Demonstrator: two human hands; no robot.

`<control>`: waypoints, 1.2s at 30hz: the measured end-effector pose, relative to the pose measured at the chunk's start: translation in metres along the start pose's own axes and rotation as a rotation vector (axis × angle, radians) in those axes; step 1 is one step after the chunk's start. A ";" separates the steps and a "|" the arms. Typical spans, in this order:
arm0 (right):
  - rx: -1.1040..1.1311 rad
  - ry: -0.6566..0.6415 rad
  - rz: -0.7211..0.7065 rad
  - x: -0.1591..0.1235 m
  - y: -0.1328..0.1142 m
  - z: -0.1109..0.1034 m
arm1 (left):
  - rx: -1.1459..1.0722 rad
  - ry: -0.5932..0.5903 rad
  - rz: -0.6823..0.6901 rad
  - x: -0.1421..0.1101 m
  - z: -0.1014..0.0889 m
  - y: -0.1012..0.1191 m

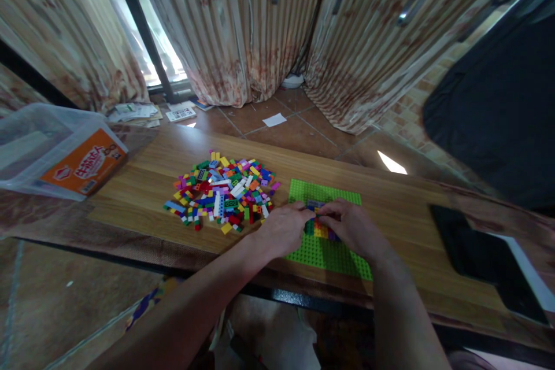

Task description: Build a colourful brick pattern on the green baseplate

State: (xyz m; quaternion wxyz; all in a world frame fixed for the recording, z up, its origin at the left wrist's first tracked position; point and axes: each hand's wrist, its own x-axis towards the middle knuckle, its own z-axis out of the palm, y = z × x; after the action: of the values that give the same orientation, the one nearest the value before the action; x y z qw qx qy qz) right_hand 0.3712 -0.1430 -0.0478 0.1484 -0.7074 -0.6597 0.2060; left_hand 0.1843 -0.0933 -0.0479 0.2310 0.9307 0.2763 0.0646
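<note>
A green studded baseplate [333, 263] lies on the wooden tabletop in front of me. Near its middle stands a low structure of coloured building bricks [321, 230], with yellow, orange, green, blue and purple showing. My left hand [284, 228] reaches in from the left, fingers bent against the bricks. From the right, my right hand [353, 224] grips at the bricks, thumb and fingers closed. The fingertips of both hands nearly meet over the structure's upper part. They cover some of it, so any single small brick between them is hidden.
A heap of loose mixed bricks [225, 193] spreads left of the baseplate. At the far left stands a clear plastic box [47, 150] with an orange label. Dark flat objects [470, 245] and a white sheet [526, 269] lie right. Curtains [247, 29] hang beyond the table.
</note>
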 end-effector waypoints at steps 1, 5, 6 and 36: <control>-0.008 0.000 -0.006 0.000 0.000 -0.001 | 0.002 -0.001 0.002 0.000 0.000 0.000; -0.004 0.016 -0.034 0.001 -0.001 -0.002 | 0.016 0.013 0.013 -0.001 0.001 -0.001; 0.005 0.024 -0.030 0.002 -0.001 -0.002 | 0.016 0.016 0.016 -0.001 0.001 -0.001; 0.268 0.427 0.268 0.005 0.015 -0.010 | 0.425 0.031 -0.057 0.000 0.023 0.022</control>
State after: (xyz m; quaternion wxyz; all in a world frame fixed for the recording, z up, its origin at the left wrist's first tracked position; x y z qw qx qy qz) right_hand 0.3892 -0.1389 -0.0463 0.3476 -0.7896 -0.4811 0.1556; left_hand 0.2006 -0.1187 -0.0584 0.0271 0.9492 0.3132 0.0125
